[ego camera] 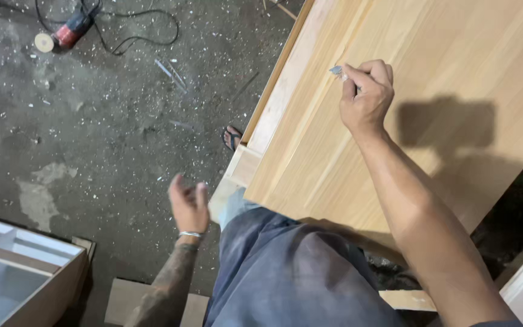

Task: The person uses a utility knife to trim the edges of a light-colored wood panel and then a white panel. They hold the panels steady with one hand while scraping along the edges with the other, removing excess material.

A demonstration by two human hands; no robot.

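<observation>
Right now my right hand is closed, fingers pinching a small grey metal tool whose tip pokes out past my thumb and rests against the large pale wooden panel beneath it. That panel shows long straight grain in light honey and cream bands, with a raised frame strip along its edge. My left hand hangs loose and blurred, fingers open, over the dusty grey concrete floor.
</observation>
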